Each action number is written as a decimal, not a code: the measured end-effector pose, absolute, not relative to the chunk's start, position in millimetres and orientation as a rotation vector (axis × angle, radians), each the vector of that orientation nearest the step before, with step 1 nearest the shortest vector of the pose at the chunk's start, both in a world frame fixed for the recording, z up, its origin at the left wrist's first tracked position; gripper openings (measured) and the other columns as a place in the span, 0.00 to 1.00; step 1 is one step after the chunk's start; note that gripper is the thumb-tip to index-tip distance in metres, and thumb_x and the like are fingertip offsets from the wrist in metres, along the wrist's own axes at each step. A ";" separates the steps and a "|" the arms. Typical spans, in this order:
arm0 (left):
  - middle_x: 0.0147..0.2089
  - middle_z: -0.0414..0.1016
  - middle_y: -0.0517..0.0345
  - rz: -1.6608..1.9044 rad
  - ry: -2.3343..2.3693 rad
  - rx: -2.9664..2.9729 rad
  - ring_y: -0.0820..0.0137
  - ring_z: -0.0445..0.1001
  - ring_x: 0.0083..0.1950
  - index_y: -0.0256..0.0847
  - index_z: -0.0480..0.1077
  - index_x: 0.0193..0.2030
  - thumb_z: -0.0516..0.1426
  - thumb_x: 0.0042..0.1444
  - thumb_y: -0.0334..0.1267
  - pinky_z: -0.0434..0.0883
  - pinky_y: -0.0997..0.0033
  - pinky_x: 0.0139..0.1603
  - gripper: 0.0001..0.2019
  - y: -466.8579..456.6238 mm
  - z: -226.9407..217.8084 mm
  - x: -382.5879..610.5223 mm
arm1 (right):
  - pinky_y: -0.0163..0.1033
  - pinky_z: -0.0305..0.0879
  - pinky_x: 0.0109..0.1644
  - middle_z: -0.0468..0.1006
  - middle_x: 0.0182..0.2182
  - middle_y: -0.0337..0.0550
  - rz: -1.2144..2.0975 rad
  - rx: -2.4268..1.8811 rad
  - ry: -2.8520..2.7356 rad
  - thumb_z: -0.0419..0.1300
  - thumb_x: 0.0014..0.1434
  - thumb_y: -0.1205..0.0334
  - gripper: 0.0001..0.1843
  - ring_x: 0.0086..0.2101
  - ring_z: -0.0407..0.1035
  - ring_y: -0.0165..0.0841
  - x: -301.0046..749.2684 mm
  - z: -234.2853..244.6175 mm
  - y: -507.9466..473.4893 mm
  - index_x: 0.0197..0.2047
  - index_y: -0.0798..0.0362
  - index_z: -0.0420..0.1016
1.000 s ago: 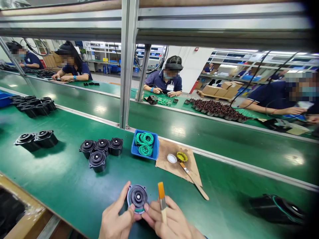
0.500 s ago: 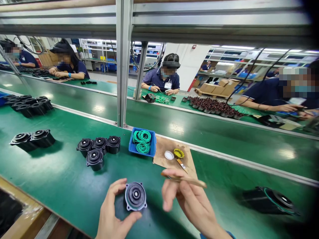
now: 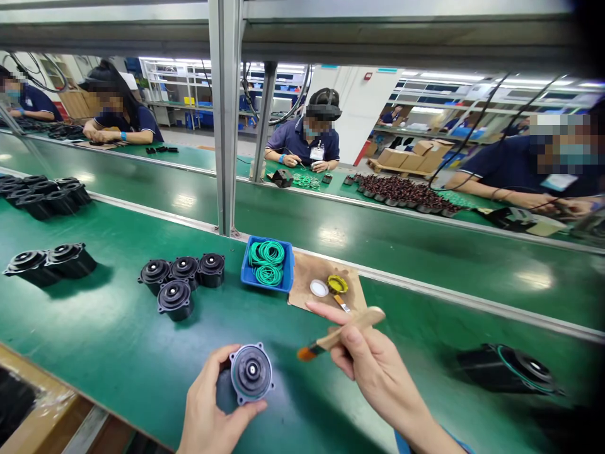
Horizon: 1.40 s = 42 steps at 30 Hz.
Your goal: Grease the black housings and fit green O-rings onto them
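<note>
My left hand (image 3: 215, 397) grips a round black housing (image 3: 252, 373) from its left side, fingers above and thumb below. The housing has four-cornered screw lugs, a pale centre tip and a thin green ring showing along its lower left rim. Between the thumb and fingers of my right hand (image 3: 366, 359) is a small flat paintbrush (image 3: 343, 332) with a wooden handle. Its orange bristles point left, up and to the right of the housing, apart from it. Behind that hand lies brown cardboard (image 3: 302, 296) with a yellow-rimmed pot (image 3: 337, 284), a white lid (image 3: 319, 288) and another brush (image 3: 341, 303).
A blue bin (image 3: 268, 285) of green rings (image 3: 269, 253) stands left of the cardboard. Several black housings (image 3: 174, 296) are grouped at left; one ringed housing (image 3: 508, 369) sits at right. A metal post (image 3: 225, 126) rises at the bench's far edge. Co-workers (image 3: 305, 142) sit across the conveyor.
My right hand has turned the brush so its bristles slant down to the left. My left hand still holds the housing, which is tilted slightly differently. The view has shifted a little.
</note>
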<state>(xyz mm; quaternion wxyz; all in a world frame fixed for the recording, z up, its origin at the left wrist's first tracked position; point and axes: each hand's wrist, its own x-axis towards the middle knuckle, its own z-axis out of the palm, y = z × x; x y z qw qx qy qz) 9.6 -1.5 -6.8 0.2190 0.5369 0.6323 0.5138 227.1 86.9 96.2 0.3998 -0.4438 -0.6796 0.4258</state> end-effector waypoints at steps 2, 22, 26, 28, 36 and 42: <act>0.47 0.83 0.55 1.423 1.740 1.492 0.59 0.83 0.45 0.45 0.73 0.51 0.71 0.44 0.46 0.80 0.63 0.47 0.27 -2.1 -7.5 9.0 | 0.36 0.54 0.22 0.61 0.16 0.35 0.972 -1.157 -1.678 0.51 0.65 0.30 0.34 0.18 0.56 0.30 228.8 98.3 88.5 0.42 0.52 0.81; 0.50 0.82 0.53 1.403 1.735 1.534 0.57 0.82 0.51 0.45 0.72 0.52 0.71 0.44 0.41 0.80 0.60 0.52 0.27 -5.1 -13.4 6.3 | 0.30 0.61 0.20 0.70 0.17 0.36 1.662 -0.997 -1.563 0.50 0.66 0.32 0.32 0.15 0.61 0.25 200.3 69.7 72.5 0.31 0.54 0.68; 0.52 0.82 0.54 1.379 1.727 1.547 0.58 0.81 0.52 0.46 0.72 0.53 0.71 0.44 0.38 0.78 0.60 0.55 0.28 -6.3 -14.6 5.8 | 0.30 0.62 0.22 0.69 0.20 0.37 1.545 -0.979 -1.640 0.49 0.70 0.37 0.33 0.17 0.62 0.24 203.2 68.0 74.0 0.27 0.55 0.71; 0.52 0.82 0.54 1.381 1.708 1.571 0.58 0.81 0.52 0.46 0.72 0.54 0.70 0.45 0.37 0.78 0.60 0.56 0.28 -6.7 -14.7 5.8 | 0.30 0.64 0.23 0.71 0.24 0.40 1.475 -0.972 -1.698 0.48 0.72 0.40 0.34 0.18 0.63 0.23 205.7 68.2 73.9 0.24 0.56 0.72; 0.55 0.81 0.52 1.368 1.571 1.858 0.59 0.82 0.54 0.45 0.67 0.59 0.70 0.49 0.39 0.79 0.62 0.56 0.30 -3.4 -13.1 -1.7 | 0.31 0.68 0.30 0.74 0.31 0.46 1.134 -0.882 -1.893 0.46 0.75 0.51 0.33 0.30 0.70 0.29 213.0 76.0 71.1 0.23 0.55 0.77; 0.51 0.81 0.45 1.507 1.353 2.167 0.61 0.81 0.54 0.38 0.68 0.57 0.65 0.60 0.41 0.78 0.64 0.57 0.21 6.8 0.0 -0.5 | 0.30 0.70 0.33 0.71 0.24 0.44 0.983 -0.798 -1.906 0.47 0.76 0.55 0.31 0.34 0.72 0.32 209.9 81.2 69.1 0.23 0.55 0.77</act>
